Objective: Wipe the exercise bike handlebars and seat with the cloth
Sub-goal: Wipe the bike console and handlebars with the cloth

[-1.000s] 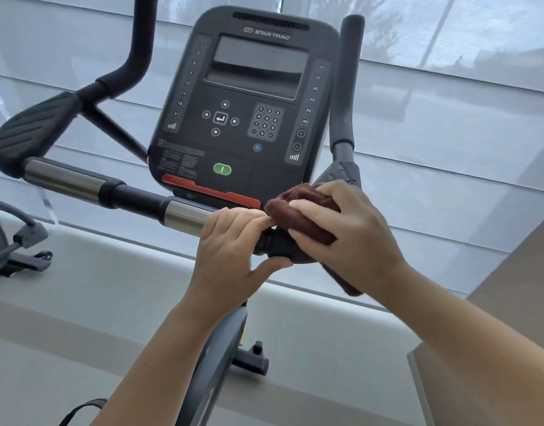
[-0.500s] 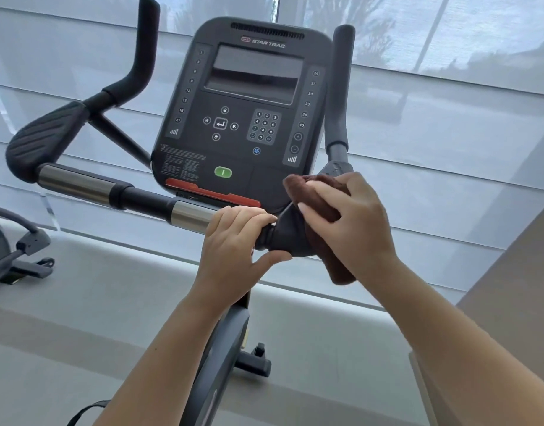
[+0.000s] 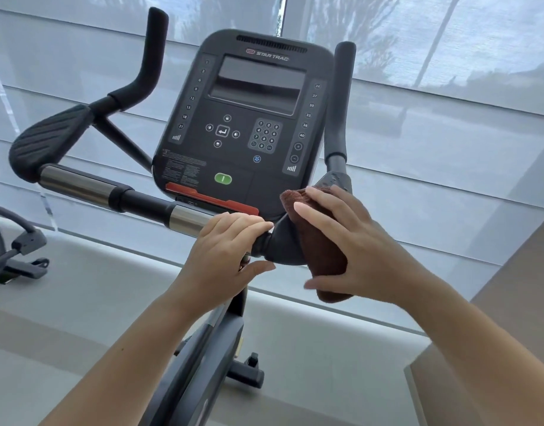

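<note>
The right hand (image 3: 356, 250) holds the brown cloth (image 3: 320, 253) against the right end of the handlebars (image 3: 141, 204); its fingers lie over the top of the cloth and its thumb reaches under, so cloth and bar end are clasped between them. The cloth is folded thick; its upper end sits just below the lower right corner of the console (image 3: 249, 118), and its lower end hangs past the palm. It covers the right side of the dark right pad (image 3: 283, 244), whose left part shows bare.

The left hand (image 3: 224, 253) grips the crossbar just left of that pad; its fingers curl over the top and its thumb comes round beneath, with its fingertips close to the pad's neck. Beside it to the left the bar shows a metal sleeve, a black section, then a second metal sleeve running to the ribbed left pad (image 3: 49, 139).

Two black upright grips rise on the far side; the left grip (image 3: 148, 56) bends up from beside the ribbed pad, and the right grip (image 3: 341, 96) stands straight behind the console's right edge. The console's screen is dark; it carries a number pad, a green button (image 3: 223, 178) and a red strip (image 3: 212, 196) along its lower edge. The bike's post (image 3: 203, 348) drops away between the forearms; part of another machine (image 3: 6, 250) shows at the far left, and pale window blinds (image 3: 449, 133) fill the background. The seat is out of view.
</note>
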Available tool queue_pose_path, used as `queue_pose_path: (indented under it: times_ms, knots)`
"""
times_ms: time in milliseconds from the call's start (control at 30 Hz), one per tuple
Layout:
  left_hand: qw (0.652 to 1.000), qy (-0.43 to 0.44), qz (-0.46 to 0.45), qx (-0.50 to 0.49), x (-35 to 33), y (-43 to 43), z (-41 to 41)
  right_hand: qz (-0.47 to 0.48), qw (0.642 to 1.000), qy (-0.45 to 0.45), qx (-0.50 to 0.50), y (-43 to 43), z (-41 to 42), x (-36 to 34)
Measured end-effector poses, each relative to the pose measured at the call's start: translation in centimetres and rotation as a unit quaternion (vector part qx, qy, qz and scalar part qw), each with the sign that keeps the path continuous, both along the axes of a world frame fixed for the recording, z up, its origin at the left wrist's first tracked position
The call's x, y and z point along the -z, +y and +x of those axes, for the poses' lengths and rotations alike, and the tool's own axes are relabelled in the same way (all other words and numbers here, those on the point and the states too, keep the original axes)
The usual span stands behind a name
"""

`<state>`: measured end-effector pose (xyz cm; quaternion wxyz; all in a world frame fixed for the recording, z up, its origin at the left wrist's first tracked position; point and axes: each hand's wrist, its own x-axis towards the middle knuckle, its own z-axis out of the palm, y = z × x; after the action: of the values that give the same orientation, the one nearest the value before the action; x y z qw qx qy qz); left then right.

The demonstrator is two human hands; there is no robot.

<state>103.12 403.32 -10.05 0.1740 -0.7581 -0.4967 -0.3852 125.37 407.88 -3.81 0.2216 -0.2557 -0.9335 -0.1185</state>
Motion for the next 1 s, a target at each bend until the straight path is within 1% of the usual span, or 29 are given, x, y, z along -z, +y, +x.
queue_pose_path:
  times_ms: [67,133,200,267,367,567,633,733,867,1000]
  knots:
    - [1.000,0.002,-0.005,0.000,0.1,0.0,-0.1,0.019,0.998,-0.064,0.000,0.8,0.7,-0.6]
    - [1.000,-0.002,-0.006,-0.002,0.2,0.1,-0.1,0.042,0.996,-0.083,-0.011,1.3,0.5,-0.7]
    - [1.000,-0.013,-0.004,-0.001,0.2,0.3,0.0,0.083,0.995,-0.054,-0.028,1.6,-0.2,0.0]
    - [1.000,-0.029,-0.001,-0.001,0.1,0.4,0.2,0.127,0.991,0.010,-0.041,1.6,-0.8,1.0]
    - [0.999,-0.044,0.001,-0.003,-0.1,0.4,0.4,0.152,0.985,0.077,-0.039,1.1,-1.4,1.9]
    - [0.999,-0.051,0.003,-0.007,-0.3,0.2,0.5,0.166,0.980,0.108,0.004,-0.7,-3.8,2.5]
    - [0.999,-0.052,0.002,-0.006,-0.4,0.0,0.5,0.169,0.980,0.101,0.003,-0.7,-3.6,2.4]
    - [0.999,-0.054,-0.001,-0.004,-0.6,-0.1,0.5,0.167,0.984,0.060,-0.014,0.3,-2.2,1.7]
    - [0.998,-0.053,-0.014,0.003,-0.8,-0.3,0.4,0.122,0.990,0.004,-0.066,2.0,0.3,0.3]
    - [0.998,-0.055,-0.027,-0.008,-0.7,-0.3,0.4,0.074,0.994,-0.035,-0.070,2.2,1.1,-0.9]
